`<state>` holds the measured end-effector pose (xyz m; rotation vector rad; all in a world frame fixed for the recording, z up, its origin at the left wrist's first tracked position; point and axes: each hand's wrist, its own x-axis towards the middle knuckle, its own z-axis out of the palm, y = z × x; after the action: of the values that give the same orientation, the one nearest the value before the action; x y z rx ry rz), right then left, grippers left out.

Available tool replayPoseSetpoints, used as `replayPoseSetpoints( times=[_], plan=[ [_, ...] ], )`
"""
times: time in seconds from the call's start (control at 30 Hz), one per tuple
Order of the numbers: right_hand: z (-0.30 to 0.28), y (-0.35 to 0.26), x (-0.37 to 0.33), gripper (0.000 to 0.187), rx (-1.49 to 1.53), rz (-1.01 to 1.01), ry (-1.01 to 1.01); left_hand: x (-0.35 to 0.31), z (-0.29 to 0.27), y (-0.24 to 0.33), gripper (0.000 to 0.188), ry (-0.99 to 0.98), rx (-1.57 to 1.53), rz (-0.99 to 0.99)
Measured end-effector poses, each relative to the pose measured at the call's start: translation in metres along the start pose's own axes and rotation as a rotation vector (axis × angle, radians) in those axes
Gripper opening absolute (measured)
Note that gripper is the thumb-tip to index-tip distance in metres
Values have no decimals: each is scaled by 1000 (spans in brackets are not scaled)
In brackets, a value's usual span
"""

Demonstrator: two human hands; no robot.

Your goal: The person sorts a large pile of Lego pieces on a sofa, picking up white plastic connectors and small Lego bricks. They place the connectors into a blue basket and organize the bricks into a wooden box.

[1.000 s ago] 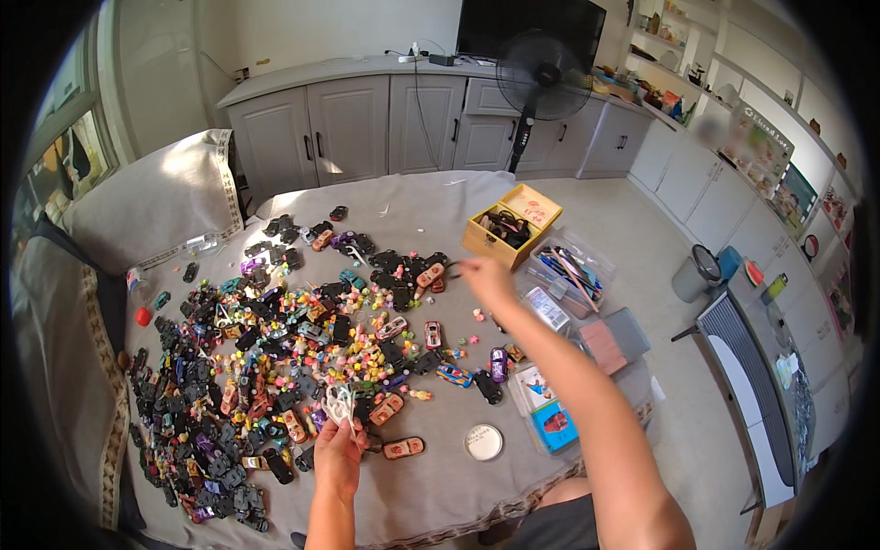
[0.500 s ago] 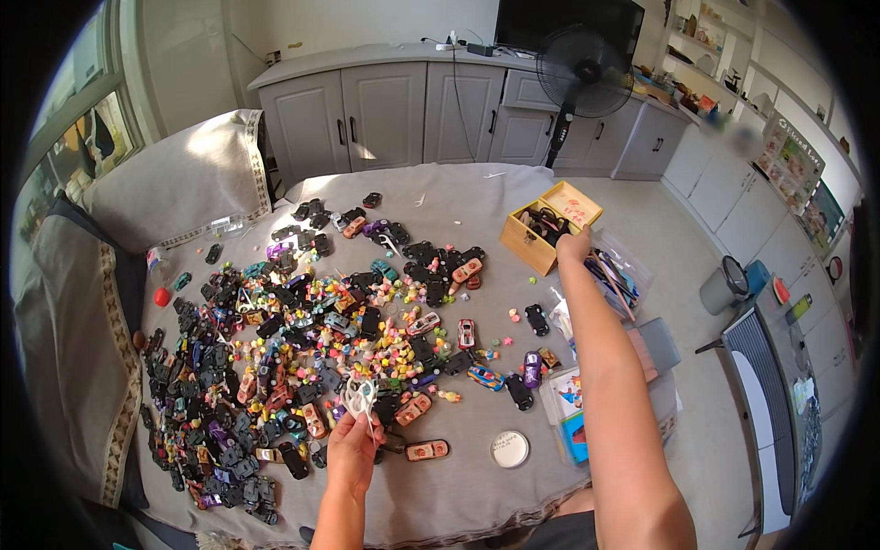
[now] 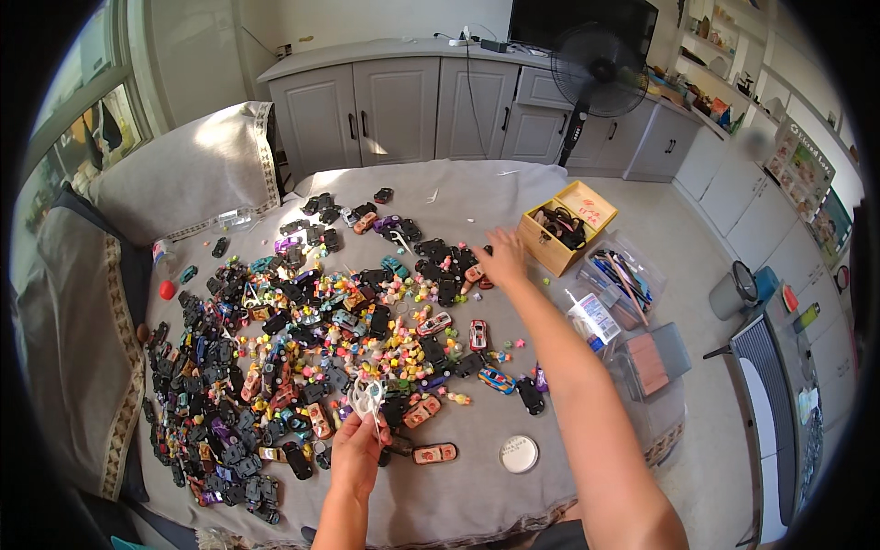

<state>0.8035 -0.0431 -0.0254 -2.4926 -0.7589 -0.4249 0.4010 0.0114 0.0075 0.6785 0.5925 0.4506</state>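
My left hand (image 3: 356, 451) is at the near edge of the bed and pinches a small bunch of white plastic pieces (image 3: 368, 397) held upright. My right hand (image 3: 500, 260) reaches far across the grey sheet (image 3: 477, 500) and rests, fingers down, on toy cars at the far right end of the pile of toy cars (image 3: 302, 339). I cannot tell whether those fingers grip one. A yellow cardboard box (image 3: 566, 225) holding dark car parts stands just right of that hand.
Clear plastic boxes (image 3: 623, 275) with pens and other bits lie at the bed's right edge. A white round lid (image 3: 519, 454) lies near my right forearm. Pillows (image 3: 188, 170) are at the left. A standing fan (image 3: 598, 73) and grey cabinets (image 3: 394, 110) line the far wall.
My right hand has come back from the yellow box, leftward onto the cars at the pile's far right end. My left hand has stayed put with the white pieces.
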Motion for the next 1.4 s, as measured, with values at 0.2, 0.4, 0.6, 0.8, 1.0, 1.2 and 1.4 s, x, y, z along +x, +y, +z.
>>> replayPoseSetpoints(
  times=[0.2, 0.4, 0.6, 0.8, 1.0, 1.2, 1.4],
  plan=[
    [4, -48, -18, 67, 118, -17, -466, -2, 2, 1, 10, -2, 41, -16],
    [-15, -97, -103, 44, 87, -581, -280, 0, 4, -1, 10, -16, 53, -17],
    [-29, -114, -157, 38, 480, -681, -488, -1, 4, -1, 10, -36, 63, -19],
    [-58, -118, -115, 20, 519, -518, -329, 0, -2, 1, 9, -25, 67, -3],
    [0, -62, -34, 18, 472, -21, -232, 1, -1, 3, 9, -31, 68, 3],
    [9, -47, -19, 15, 392, 20, -637, 2, -2, 7, 11, -20, 24, 18],
    [-18, -57, -44, 24, -5, -152, -654, 0, -2, 4, 11, -20, 30, -3]
  ],
)
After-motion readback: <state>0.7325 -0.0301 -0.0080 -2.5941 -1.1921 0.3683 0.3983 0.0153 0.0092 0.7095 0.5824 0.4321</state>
